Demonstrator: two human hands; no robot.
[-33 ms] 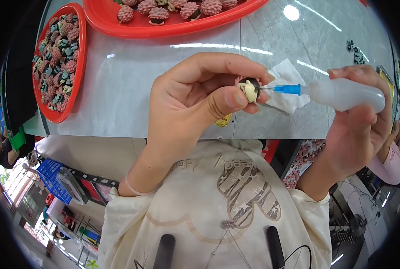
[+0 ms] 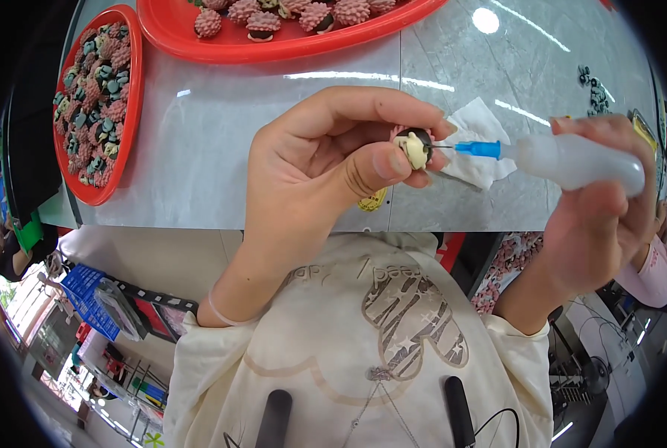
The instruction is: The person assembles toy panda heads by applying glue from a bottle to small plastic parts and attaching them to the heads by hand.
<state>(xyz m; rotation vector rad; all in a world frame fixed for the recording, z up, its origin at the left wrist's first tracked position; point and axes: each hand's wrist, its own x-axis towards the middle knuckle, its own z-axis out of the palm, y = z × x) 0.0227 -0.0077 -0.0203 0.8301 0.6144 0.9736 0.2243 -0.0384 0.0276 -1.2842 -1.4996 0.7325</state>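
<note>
Between thumb and fingers, my left hand (image 2: pixel 315 160) pinches a small figurine (image 2: pixel 414 149) with a pink bumpy shell, a dark inside and a cream-coloured piece at its front. My right hand (image 2: pixel 599 201) is closed round a translucent white squeeze bottle (image 2: pixel 576 162). From the bottle's blue needle tip (image 2: pixel 478 149) a thin metal needle points left, its end at the dark part of the figurine; whether it touches cannot be made out. Behind the needle a white tissue (image 2: pixel 477 123) lies on the grey table (image 2: pixel 206 157).
A red tray (image 2: pixel 296 51) of pink shell pieces stands at the far side. Another red tray (image 2: pixel 133 112), heaped with pink and blue-green pieces, sits at the left. Small dark parts (image 2: pixel 596 93) lie at the far right. A yellow round sticker (image 2: pixel 373 200) is near the front edge.
Hardly anything differs. The figurine and my left hand have shifted very slightly left, and the fingers of my right hand have moved a little on the bottle.
</note>
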